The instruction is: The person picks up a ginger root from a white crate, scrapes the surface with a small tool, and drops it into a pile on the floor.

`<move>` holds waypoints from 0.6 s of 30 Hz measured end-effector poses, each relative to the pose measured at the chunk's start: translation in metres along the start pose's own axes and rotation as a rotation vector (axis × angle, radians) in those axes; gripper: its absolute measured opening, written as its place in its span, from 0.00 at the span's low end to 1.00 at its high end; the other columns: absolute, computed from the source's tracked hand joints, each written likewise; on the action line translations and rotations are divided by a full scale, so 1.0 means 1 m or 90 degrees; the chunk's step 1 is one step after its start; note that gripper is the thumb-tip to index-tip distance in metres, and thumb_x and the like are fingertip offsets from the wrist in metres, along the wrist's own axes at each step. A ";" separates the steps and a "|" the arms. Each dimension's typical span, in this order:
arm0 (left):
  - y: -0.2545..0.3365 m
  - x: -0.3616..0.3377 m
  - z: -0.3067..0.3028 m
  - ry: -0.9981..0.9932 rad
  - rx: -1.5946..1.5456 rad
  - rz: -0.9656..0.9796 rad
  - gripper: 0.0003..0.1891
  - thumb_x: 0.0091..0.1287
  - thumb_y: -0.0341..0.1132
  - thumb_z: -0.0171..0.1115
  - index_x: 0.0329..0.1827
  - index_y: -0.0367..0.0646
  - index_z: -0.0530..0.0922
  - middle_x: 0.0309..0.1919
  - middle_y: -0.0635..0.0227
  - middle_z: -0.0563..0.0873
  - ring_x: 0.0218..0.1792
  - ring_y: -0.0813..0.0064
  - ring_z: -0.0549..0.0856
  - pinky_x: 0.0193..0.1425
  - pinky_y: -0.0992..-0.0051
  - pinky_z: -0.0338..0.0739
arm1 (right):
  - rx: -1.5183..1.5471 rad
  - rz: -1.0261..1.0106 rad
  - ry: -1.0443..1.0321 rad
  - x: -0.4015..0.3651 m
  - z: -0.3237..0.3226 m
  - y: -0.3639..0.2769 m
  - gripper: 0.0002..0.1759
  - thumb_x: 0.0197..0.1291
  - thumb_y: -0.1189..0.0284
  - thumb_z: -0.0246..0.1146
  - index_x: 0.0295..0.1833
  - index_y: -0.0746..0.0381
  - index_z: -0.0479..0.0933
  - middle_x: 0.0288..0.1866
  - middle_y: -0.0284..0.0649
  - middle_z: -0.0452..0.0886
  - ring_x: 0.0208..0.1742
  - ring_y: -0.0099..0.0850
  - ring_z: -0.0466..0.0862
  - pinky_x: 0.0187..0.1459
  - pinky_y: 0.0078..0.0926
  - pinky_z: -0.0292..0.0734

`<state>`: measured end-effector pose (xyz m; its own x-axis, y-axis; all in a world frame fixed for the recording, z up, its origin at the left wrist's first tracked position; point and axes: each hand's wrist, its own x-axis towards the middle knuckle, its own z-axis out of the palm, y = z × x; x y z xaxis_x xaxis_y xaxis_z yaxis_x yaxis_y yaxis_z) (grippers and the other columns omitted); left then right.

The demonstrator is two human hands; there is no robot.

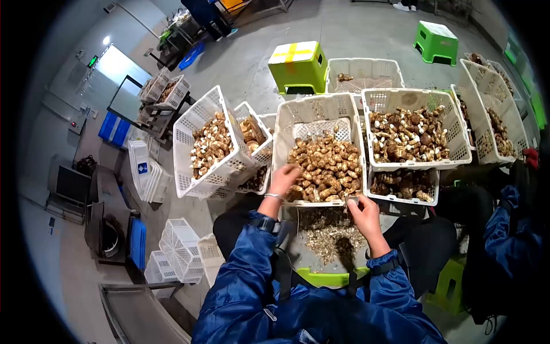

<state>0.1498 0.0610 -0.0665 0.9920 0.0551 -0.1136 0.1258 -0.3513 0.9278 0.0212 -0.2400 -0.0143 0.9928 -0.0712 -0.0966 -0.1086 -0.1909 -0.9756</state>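
A white plastic crate (359, 132) in front of me holds a heap of brown knobbly mushrooms (326, 163). My left hand (285, 181) reaches over the crate's left side. Its fingers curl in at a mushroom on the heap's edge, with the tips partly hidden. Near the crate's front rim, my right hand (365, 218) is closed, thumb and finger pinching a small grey blade (352, 200). Pale trimmings (329, 241) lie below, between my knees.
More mushroom crates stand at the left (182, 137) and right (366, 103). Green stools (298, 69) are beyond. A person's blue sleeve (510, 229) is close on my right. Stacked white baskets (180, 246) and a metal table (140, 315) are at lower left.
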 end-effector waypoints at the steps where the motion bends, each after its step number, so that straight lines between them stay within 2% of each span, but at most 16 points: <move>1: 0.007 -0.016 0.026 -0.067 0.207 0.036 0.14 0.65 0.39 0.69 0.47 0.39 0.86 0.41 0.58 0.90 0.40 0.65 0.88 0.47 0.67 0.82 | 0.010 0.004 -0.003 -0.003 0.003 0.002 0.12 0.66 0.67 0.66 0.38 0.67 0.80 0.26 0.35 0.81 0.29 0.18 0.75 0.32 0.26 0.72; 2: -0.005 -0.018 0.050 -0.069 0.405 0.105 0.17 0.59 0.42 0.71 0.47 0.42 0.86 0.41 0.56 0.89 0.42 0.56 0.88 0.50 0.62 0.81 | 0.018 0.007 -0.004 -0.004 0.005 0.004 0.12 0.66 0.67 0.66 0.39 0.67 0.81 0.27 0.35 0.81 0.30 0.19 0.76 0.32 0.27 0.73; 3: -0.017 -0.015 0.069 -0.125 0.456 0.112 0.17 0.56 0.41 0.70 0.48 0.45 0.87 0.39 0.54 0.88 0.43 0.50 0.86 0.51 0.60 0.81 | 0.028 0.006 0.001 -0.001 0.005 0.006 0.12 0.66 0.67 0.66 0.40 0.67 0.82 0.27 0.36 0.82 0.30 0.19 0.77 0.33 0.27 0.73; 4: -0.026 -0.017 0.084 -0.108 0.511 0.198 0.17 0.53 0.41 0.71 0.44 0.43 0.86 0.38 0.55 0.88 0.44 0.51 0.86 0.52 0.58 0.81 | -0.003 -0.011 -0.006 0.001 0.004 0.010 0.13 0.66 0.66 0.66 0.43 0.67 0.83 0.28 0.37 0.83 0.30 0.21 0.78 0.34 0.28 0.74; 6: -0.034 -0.010 0.105 -0.199 0.619 0.141 0.16 0.52 0.41 0.73 0.40 0.41 0.85 0.39 0.54 0.87 0.47 0.51 0.85 0.53 0.57 0.80 | 0.014 -0.028 -0.006 0.003 0.007 0.018 0.12 0.67 0.68 0.66 0.37 0.67 0.80 0.24 0.27 0.75 0.28 0.14 0.69 0.29 0.22 0.66; 7: -0.036 -0.014 0.110 -0.173 0.589 0.158 0.17 0.51 0.42 0.74 0.38 0.40 0.83 0.39 0.53 0.87 0.47 0.51 0.85 0.53 0.56 0.80 | -0.004 -0.023 -0.012 0.005 0.008 0.021 0.12 0.67 0.67 0.66 0.37 0.67 0.80 0.25 0.27 0.76 0.28 0.14 0.70 0.29 0.22 0.66; 10: -0.045 0.002 0.118 -0.220 0.647 0.099 0.19 0.52 0.43 0.73 0.41 0.41 0.83 0.39 0.54 0.87 0.47 0.52 0.85 0.53 0.56 0.80 | 0.029 -0.005 -0.009 0.007 0.011 0.022 0.13 0.63 0.66 0.67 0.38 0.67 0.80 0.28 0.43 0.83 0.30 0.25 0.81 0.35 0.31 0.77; 11: -0.053 0.003 0.117 -0.177 0.633 0.182 0.19 0.52 0.43 0.73 0.43 0.41 0.83 0.38 0.54 0.87 0.47 0.51 0.85 0.51 0.55 0.80 | 0.002 -0.010 -0.008 0.007 0.010 0.022 0.13 0.63 0.65 0.67 0.38 0.67 0.81 0.28 0.45 0.84 0.30 0.29 0.84 0.36 0.33 0.77; 12: -0.043 0.003 0.112 -0.205 0.603 0.177 0.18 0.53 0.42 0.72 0.44 0.42 0.82 0.39 0.54 0.88 0.46 0.50 0.85 0.50 0.56 0.81 | 0.006 -0.018 0.000 0.007 0.010 0.021 0.13 0.63 0.65 0.67 0.38 0.66 0.81 0.28 0.46 0.84 0.30 0.32 0.84 0.36 0.34 0.77; 14: -0.033 -0.002 0.102 -0.136 0.440 0.193 0.18 0.53 0.42 0.73 0.43 0.43 0.82 0.39 0.53 0.88 0.44 0.48 0.86 0.49 0.59 0.81 | 0.009 -0.034 0.016 0.007 0.010 0.018 0.13 0.62 0.65 0.67 0.38 0.65 0.81 0.29 0.46 0.84 0.30 0.37 0.85 0.35 0.35 0.77; 15: -0.030 -0.003 0.098 -0.078 0.369 0.202 0.17 0.56 0.42 0.73 0.44 0.42 0.83 0.38 0.58 0.89 0.40 0.55 0.88 0.47 0.63 0.82 | -0.015 -0.039 0.024 0.008 0.010 0.022 0.13 0.62 0.65 0.67 0.37 0.65 0.81 0.28 0.46 0.84 0.30 0.37 0.85 0.34 0.36 0.76; 16: -0.031 0.005 0.091 -0.091 0.242 0.131 0.15 0.62 0.40 0.71 0.47 0.41 0.83 0.37 0.67 0.89 0.37 0.67 0.87 0.46 0.68 0.82 | -0.034 -0.024 0.014 0.007 0.007 0.016 0.13 0.62 0.65 0.67 0.37 0.65 0.80 0.27 0.47 0.83 0.29 0.37 0.85 0.33 0.36 0.76; 17: -0.034 0.005 0.083 -0.086 0.127 0.098 0.15 0.65 0.38 0.69 0.51 0.40 0.82 0.37 0.70 0.88 0.38 0.72 0.85 0.45 0.71 0.81 | -0.020 -0.008 0.005 0.006 0.004 0.011 0.13 0.63 0.65 0.67 0.37 0.66 0.80 0.27 0.47 0.83 0.29 0.36 0.85 0.33 0.36 0.76; 18: -0.013 -0.004 0.073 -0.075 0.012 0.062 0.15 0.68 0.37 0.66 0.54 0.39 0.81 0.38 0.73 0.87 0.38 0.77 0.84 0.43 0.74 0.81 | -0.006 0.007 -0.010 0.005 0.004 0.007 0.13 0.63 0.65 0.67 0.37 0.66 0.80 0.27 0.47 0.83 0.28 0.36 0.84 0.33 0.36 0.76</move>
<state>0.1446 -0.0028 -0.1037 0.9939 -0.0896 -0.0647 0.0274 -0.3675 0.9296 0.0256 -0.2381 -0.0218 0.9923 -0.0571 -0.1099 -0.1192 -0.1993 -0.9727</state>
